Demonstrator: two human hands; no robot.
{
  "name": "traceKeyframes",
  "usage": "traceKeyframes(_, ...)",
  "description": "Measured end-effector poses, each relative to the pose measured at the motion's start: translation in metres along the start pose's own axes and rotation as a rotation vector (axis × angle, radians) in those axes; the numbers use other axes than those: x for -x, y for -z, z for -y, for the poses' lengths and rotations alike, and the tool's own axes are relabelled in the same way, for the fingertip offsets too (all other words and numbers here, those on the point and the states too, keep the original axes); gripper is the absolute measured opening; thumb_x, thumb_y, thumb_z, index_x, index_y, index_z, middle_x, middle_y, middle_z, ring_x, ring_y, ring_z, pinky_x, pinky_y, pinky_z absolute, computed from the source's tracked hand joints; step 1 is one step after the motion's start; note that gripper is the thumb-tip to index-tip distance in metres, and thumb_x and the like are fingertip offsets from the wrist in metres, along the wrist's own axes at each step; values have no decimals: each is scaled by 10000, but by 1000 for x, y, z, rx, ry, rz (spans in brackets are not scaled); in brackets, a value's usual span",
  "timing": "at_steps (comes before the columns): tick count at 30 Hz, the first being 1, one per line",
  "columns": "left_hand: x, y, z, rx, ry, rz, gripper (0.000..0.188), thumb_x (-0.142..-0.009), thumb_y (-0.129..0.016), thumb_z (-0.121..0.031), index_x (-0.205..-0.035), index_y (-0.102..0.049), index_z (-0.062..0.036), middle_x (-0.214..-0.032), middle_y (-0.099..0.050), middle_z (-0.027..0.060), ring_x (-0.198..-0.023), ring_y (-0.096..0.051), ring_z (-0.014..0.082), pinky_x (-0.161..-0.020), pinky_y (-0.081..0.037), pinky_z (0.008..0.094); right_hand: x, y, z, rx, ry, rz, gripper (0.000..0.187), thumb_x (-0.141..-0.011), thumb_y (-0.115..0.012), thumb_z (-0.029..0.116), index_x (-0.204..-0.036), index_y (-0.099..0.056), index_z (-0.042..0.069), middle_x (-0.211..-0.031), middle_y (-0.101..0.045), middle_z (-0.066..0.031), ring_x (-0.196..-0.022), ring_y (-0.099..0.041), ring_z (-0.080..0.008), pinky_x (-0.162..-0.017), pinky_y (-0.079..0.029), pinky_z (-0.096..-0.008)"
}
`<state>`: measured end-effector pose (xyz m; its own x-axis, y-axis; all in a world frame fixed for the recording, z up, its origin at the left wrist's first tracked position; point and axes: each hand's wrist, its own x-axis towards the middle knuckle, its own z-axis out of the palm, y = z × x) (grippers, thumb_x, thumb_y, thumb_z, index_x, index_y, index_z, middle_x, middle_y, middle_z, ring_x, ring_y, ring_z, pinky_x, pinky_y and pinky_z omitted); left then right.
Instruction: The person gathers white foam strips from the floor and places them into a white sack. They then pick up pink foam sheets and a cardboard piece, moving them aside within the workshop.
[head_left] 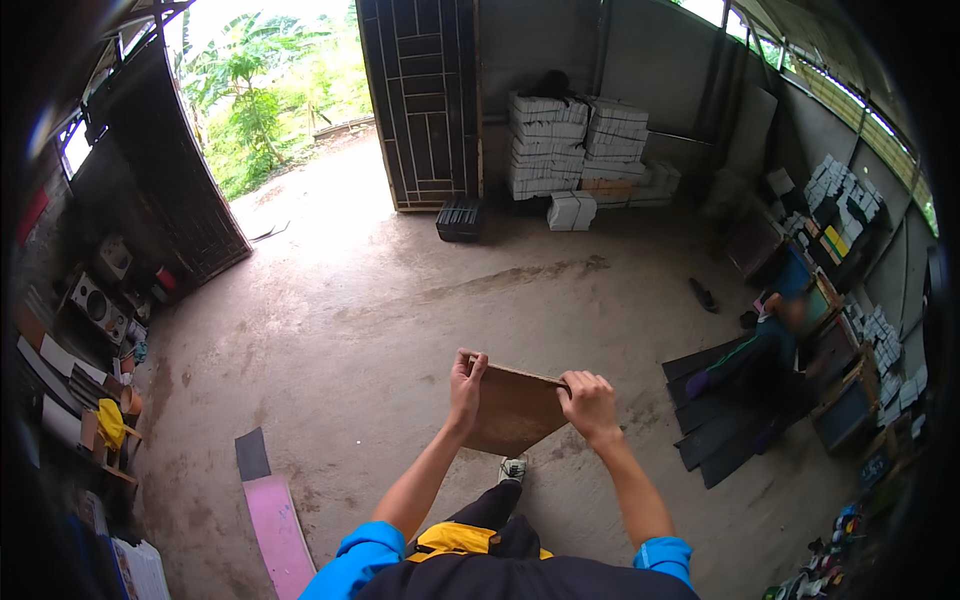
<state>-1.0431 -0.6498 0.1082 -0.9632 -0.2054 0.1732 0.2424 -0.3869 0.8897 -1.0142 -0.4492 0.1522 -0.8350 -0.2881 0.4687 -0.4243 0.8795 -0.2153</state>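
Observation:
Between both hands I hold a brown rectangular board (515,410), tilted in front of my body above the floor. At its upper left corner, my left hand (467,388) is closed with the fingers over the edge. My right hand (590,402) grips the upper right corner, its knuckles turned up. The board's far side is hidden from me. Just below the board, one of my shoes (513,468) shows on the concrete floor.
A pink strip (279,535) and a dark piece (252,454) lie at left. Black sheets (715,425) spread at right beside a crouching person (775,345). White stacks (548,145) stand at the far wall by an open door (425,105). A sandal (703,295) lies far right.

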Motion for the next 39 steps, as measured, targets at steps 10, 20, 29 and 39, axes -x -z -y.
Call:
traceKeyframes(10, -182, -115, 79, 88, 35, 130, 148, -859, -558, -154, -858, -419, -103, -768, -393, -51, -713, -366, 31, -654, -311, 176, -138, -9, -166, -96, -57, 74, 145, -710, -638, 163, -778, -556, 66, -759, -598, -68, -741, -574, -229, -682, -442, -343)
traceKeyframes(20, -380, -249, 172, 81, -89, 109, 344, -841, -568, -108, -1035, -285, -98, -776, -345, -34, -731, -361, 43, -688, -302, 175, -274, -47, -351, -216, 35, 264, 195, -764, -590, 141, -896, -478, 52, -830, -588, -109, -818, -581, -287, -663, -476, -385)
traceKeyframes(29, -565, -284, 222, -645, -105, 96, 784, -744, -666, -302, -1308, -168, -81, -1309, -277, 167, -1219, -274, 281, -1036, -180, 432, -441, -141, -440, -345, 6, 226, 153, -793, -540, 94, -862, -462, -19, -801, -572, -214, -763, -570, -372, -639, -463, -422)
traceKeyframes(39, -779, -219, 325, -438, 330, 251, 799, -861, -422, -494, -1374, -16, -35, -1423, -93, 180, -1321, -100, 264, -1059, -148, 354, -684, -304, -479, -268, -40, 327, 182, -822, -515, 124, -908, -480, -32, -855, -577, -245, -800, -567, -400, -681, -452, -444)
